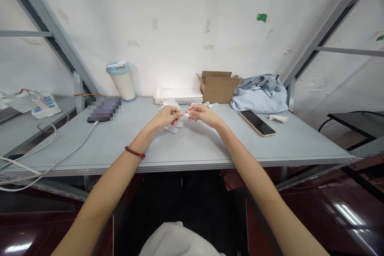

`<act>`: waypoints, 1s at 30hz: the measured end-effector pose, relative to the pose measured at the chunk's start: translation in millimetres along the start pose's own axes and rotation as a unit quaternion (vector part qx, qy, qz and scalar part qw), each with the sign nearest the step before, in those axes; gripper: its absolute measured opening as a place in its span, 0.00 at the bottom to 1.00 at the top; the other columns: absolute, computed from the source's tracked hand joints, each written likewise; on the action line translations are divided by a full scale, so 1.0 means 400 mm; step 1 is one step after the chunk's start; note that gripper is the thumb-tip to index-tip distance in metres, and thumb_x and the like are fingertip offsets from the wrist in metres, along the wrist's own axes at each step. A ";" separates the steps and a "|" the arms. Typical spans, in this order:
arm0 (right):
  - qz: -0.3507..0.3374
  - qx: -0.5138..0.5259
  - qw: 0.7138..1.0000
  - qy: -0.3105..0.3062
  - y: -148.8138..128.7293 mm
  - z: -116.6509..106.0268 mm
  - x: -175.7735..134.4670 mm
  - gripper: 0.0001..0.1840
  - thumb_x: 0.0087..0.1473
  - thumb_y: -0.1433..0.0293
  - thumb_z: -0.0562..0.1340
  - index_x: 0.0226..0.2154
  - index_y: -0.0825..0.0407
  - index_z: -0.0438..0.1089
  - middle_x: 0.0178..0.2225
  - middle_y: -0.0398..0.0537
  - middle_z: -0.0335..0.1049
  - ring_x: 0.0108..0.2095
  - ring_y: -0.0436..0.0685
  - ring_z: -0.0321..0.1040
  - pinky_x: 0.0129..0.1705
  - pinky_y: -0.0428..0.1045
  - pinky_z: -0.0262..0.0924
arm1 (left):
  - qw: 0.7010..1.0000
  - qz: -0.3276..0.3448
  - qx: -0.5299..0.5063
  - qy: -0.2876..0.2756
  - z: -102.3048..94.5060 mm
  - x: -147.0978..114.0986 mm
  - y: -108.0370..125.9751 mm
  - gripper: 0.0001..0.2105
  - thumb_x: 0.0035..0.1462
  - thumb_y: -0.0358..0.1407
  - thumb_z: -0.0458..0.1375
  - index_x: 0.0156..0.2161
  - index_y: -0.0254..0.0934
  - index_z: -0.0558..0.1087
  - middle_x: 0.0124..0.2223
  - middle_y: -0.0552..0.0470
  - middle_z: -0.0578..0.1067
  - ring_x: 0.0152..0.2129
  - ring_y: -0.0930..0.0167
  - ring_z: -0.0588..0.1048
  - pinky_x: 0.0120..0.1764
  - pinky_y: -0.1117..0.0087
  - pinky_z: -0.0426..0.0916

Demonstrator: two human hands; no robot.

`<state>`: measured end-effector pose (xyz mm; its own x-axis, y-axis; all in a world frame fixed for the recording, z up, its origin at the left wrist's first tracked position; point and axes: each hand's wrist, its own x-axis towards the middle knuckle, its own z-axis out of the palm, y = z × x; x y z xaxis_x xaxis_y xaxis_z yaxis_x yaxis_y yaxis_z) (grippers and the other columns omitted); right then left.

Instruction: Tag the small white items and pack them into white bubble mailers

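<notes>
I see a grey bench (192, 151) bearing small white pieces (171, 129) mid-surface, a tumbler (122, 84) at ten o'clock, cardboard box (219, 90) at one, black phone (257, 123) at three.

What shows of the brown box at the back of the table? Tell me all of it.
The brown box looks like cardboard. It stands on the grey table near the wall, its top open, with one flap raised at the back and others jutting out at the sides; its inside is hidden. The white stack is to its left; the bunched light-blue cloth overlaps its right edge in view; contact with either is unclear. The right hand does not touch it.
</notes>
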<state>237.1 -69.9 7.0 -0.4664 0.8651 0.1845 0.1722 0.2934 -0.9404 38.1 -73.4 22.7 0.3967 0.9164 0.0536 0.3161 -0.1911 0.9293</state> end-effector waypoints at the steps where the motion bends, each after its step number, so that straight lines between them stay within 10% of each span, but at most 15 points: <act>1: -0.001 0.000 1.000 -0.002 0.002 0.001 0.000 0.13 0.51 0.59 0.62 0.33 0.53 0.70 0.26 0.43 0.71 0.25 0.47 0.57 0.31 0.46 0.52 | 1.000 0.003 0.001 -0.001 0.000 0.001 -0.003 0.10 0.53 0.34 0.61 0.24 0.34 0.69 0.21 0.56 0.68 0.15 0.79 0.63 0.18 0.77 0.58; 30: 0.015 0.031 0.999 0.017 0.000 0.007 0.013 0.12 0.48 0.61 0.63 0.29 0.53 0.67 0.24 0.42 0.69 0.25 0.47 0.57 0.30 0.46 0.51 | 0.999 -0.021 -0.033 -0.011 -0.006 0.003 0.005 0.09 0.53 0.33 0.61 0.24 0.32 0.71 0.21 0.55 0.69 0.14 0.79 0.65 0.19 0.77 0.60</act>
<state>232.2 -66.8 7.1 -0.4327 0.8864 0.1645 0.1307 0.2422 -0.9614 37.1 -72.0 25.7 0.4037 0.9149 0.0070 0.2758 -0.1290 0.9525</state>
